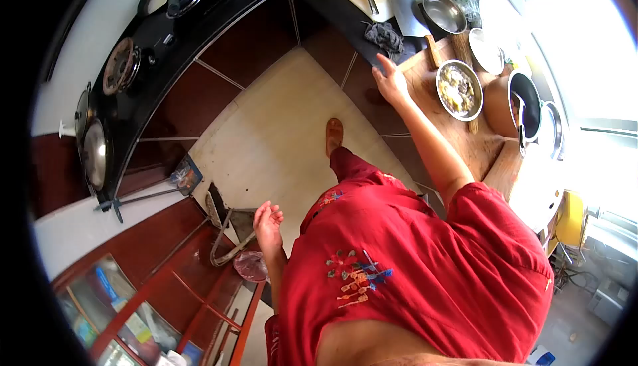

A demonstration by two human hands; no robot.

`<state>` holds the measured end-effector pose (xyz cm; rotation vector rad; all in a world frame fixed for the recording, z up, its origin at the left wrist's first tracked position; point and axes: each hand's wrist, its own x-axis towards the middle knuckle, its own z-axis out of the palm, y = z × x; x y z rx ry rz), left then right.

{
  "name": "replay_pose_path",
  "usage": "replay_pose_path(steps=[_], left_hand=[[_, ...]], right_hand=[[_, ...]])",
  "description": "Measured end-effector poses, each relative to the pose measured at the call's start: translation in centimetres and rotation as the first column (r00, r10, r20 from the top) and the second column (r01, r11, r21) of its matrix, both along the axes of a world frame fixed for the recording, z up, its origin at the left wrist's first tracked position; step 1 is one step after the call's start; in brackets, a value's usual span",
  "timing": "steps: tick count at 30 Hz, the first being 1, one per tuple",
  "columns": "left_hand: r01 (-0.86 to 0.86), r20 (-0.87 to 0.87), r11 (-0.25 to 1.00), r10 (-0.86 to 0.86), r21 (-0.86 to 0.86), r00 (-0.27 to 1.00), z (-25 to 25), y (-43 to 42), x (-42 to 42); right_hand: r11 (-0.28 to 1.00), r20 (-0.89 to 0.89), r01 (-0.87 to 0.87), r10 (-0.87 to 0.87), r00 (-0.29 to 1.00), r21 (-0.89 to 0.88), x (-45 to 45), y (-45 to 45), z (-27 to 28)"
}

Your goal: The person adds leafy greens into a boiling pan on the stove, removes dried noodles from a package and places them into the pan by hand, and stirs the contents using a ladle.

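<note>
My right hand (pixel 392 86) reaches over the edge of the wooden counter with its fingers apart and nothing in them. Closest to it are a dark grey cloth (pixel 383 36), a cleaver (pixel 407 12) with a wooden handle, and a metal bowl (pixel 459 91) of pale, yellowish, dark-flecked food. Low at my left side hangs my left hand (pixel 268 225), its fingers loosely bent and apart, holding nothing. Below that hand is a pinkish plastic bag (pixel 250 266).
Beyond the bowl stand a deep pot (pixel 503 107) with a utensil in it, a white plate (pixel 486 51) and an empty metal bowl (pixel 444 13). At left is a black gas stove (pixel 143 77). A red-framed glass cabinet (pixel 143 299) stands at lower left, beside tiled floor (pixel 266 133).
</note>
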<state>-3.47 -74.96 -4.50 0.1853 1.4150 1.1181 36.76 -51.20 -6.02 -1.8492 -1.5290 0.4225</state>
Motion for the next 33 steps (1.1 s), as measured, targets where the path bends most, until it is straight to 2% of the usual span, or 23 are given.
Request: replay_pose_path(steps=[1, 2, 5, 6, 9, 10, 13, 14, 15, 17, 19, 21, 23, 25, 27, 28, 31, 33], left_hand=[[-0.022, -0.007, 1.000, 0.022, -0.014, 1.000, 0.3, 1.5, 0.0], [-0.029, 0.003, 1.000, 0.029, -0.004, 1.000, 0.4, 3.3, 0.1], [0.073, -0.021, 0.996, -0.072, 0.044, 0.997, 3.1, 10.4, 2.2], [0.096, -0.032, 0.994, -0.094, 0.058, 0.995, 3.8, 12.6, 2.8], [0.103, 0.011, 0.988, -0.105, 0.119, 0.994, 3.8, 18.2, 3.9], [0.133, 0.016, 0.984, -0.136, 0.119, 0.991, 3.7, 19.6, 4.1], [0.176, 0.037, 0.978, -0.181, 0.111, 0.983, 3.5, 22.9, 4.4], [0.189, 0.046, 0.976, -0.194, 0.109, 0.980, 3.2, 23.7, 4.2], [0.204, 0.049, 0.974, -0.209, 0.095, 0.977, 2.8, 24.4, 4.0], [0.227, 0.050, 0.970, -0.232, 0.083, 0.972, 2.0, 25.8, 3.2], [0.233, 0.056, 0.971, -0.236, 0.057, 0.970, 2.0, 27.8, 2.5], [0.273, 0.067, 0.961, -0.275, 0.040, 0.959, 1.2, 30.2, 1.2], [0.334, 0.049, 0.941, -0.337, 0.052, 0.940, 1.2, 33.4, 0.0], [0.388, 0.023, 0.919, -0.390, 0.075, 0.920, 1.4, 36.8, -1.7], [0.451, -0.001, 0.885, -0.453, 0.114, 0.891, 1.8, 40.4, -3.1], [0.470, 0.000, 0.872, -0.474, 0.135, 0.880, 1.7, 42.1, -4.1], [0.522, -0.066, 0.843, -0.518, 0.129, 0.853, 2.3, 46.1, -6.7], [0.531, -0.074, 0.834, -0.526, 0.149, 0.847, 2.7, 47.8, -8.4]], right_hand=[[0.996, 0.270, -0.013, -0.013, 0.963, 0.092, 0.6, 1.9, -0.2], [0.999, 0.246, 0.009, 0.005, 0.969, -0.053, 1.4, 3.6, -0.3], [0.972, 0.455, 0.121, -0.016, 0.891, -0.203, 2.5, 8.2, -0.8], [0.953, 0.466, 0.139, 0.003, 0.885, -0.270, 2.5, 9.3, -0.6], [0.915, 0.574, 0.198, 0.044, 0.818, -0.351, 2.7, 11.5, -1.6], [0.937, 0.628, 0.201, 0.025, 0.778, -0.287, 2.9, 11.8, -2.0], [0.964, 0.547, 0.129, 0.020, 0.837, -0.233, 5.2, 13.0, -4.1], [0.982, 0.561, 0.112, -0.006, 0.828, -0.155, 5.8, 13.2, -4.7], [0.972, 0.508, 0.127, -0.008, 0.861, -0.200, 6.2, 13.6, -4.8], [0.974, 0.404, 0.151, -0.072, 0.912, -0.169, 6.9, 14.0, -6.2], [0.949, 0.443, 0.228, -0.113, 0.889, -0.216, 6.4, 14.2, -4.8], [0.965, 0.384, 0.215, -0.145, 0.912, -0.148, 6.7, 13.5, -4.9], [0.945, 0.394, 0.226, -0.119, 0.911, -0.236, 6.2, 13.0, -3.6], [0.936, 0.527, 0.223, -0.049, 0.849, -0.272, 4.4, 12.7, -1.9], [0.913, 0.633, 0.276, -0.026, 0.774, -0.300, 3.1, 11.8, -2.4], [0.839, 0.638, 0.354, -0.011, 0.770, -0.412, 2.1, 11.9, -1.9], [0.841, 0.650, 0.397, -0.072, 0.756, -0.368, 2.0, 12.8, -2.5], [0.924, 0.594, 0.322, -0.142, 0.792, -0.209, 3.5, 12.7, -4.0]])
